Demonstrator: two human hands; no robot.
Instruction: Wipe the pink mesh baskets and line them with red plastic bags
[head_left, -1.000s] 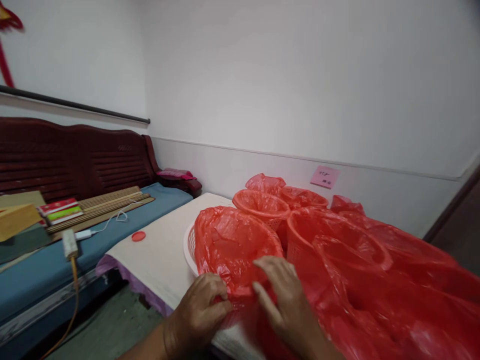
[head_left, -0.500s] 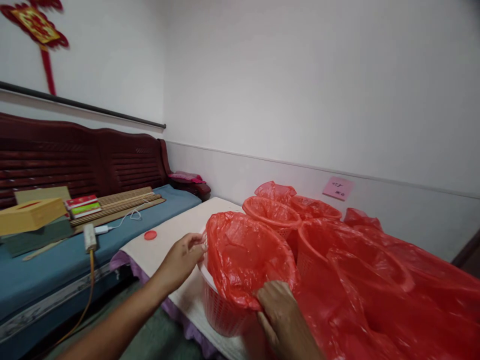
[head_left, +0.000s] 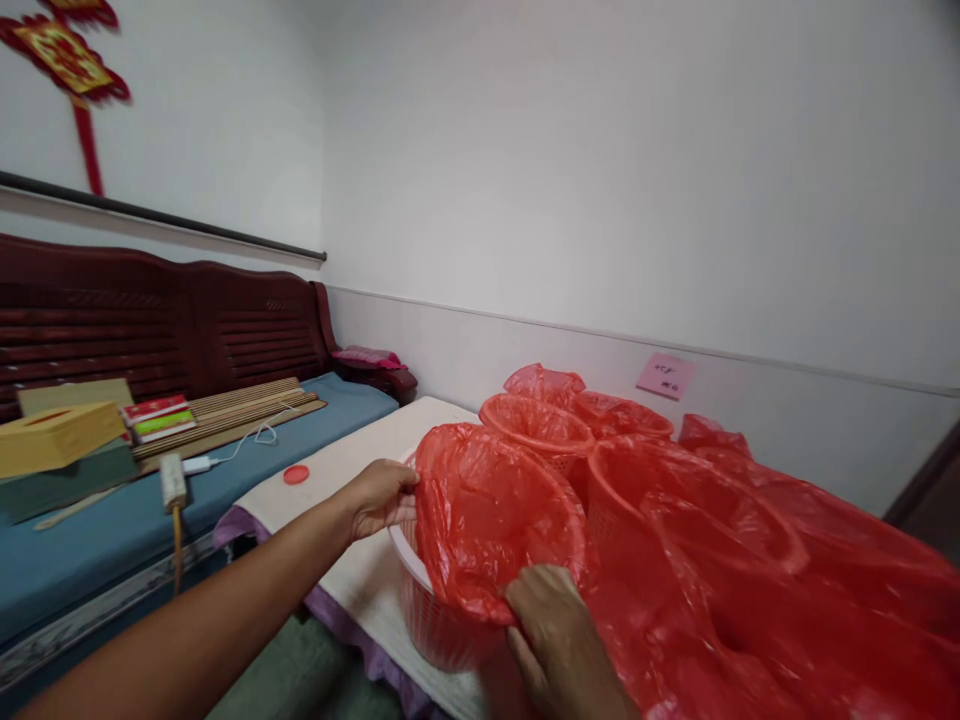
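A pale plastic basket (head_left: 420,590) with slotted sides stands at the front of the covered table, its left rim bare. A thin red plastic bag (head_left: 487,500) lines it and folds over its front and right rim. My left hand (head_left: 382,497) pinches the bag's edge at the left of the basket. At the near right side, my right hand (head_left: 551,620) is closed on the bag where it hangs over the rim; its fingertips are partly hidden by the bag.
Several baskets lined with red bags (head_left: 697,500) crowd the table's right side. A small red lid (head_left: 296,474) lies on the white tablecloth (head_left: 345,450). At left, a wooden sofa (head_left: 150,320) holds boxes, a mat and a power strip (head_left: 173,484).
My left hand has moved from the basket's bare left rim onto the bag's edge and closed on it. My right hand keeps its hold. The view has shifted slightly.
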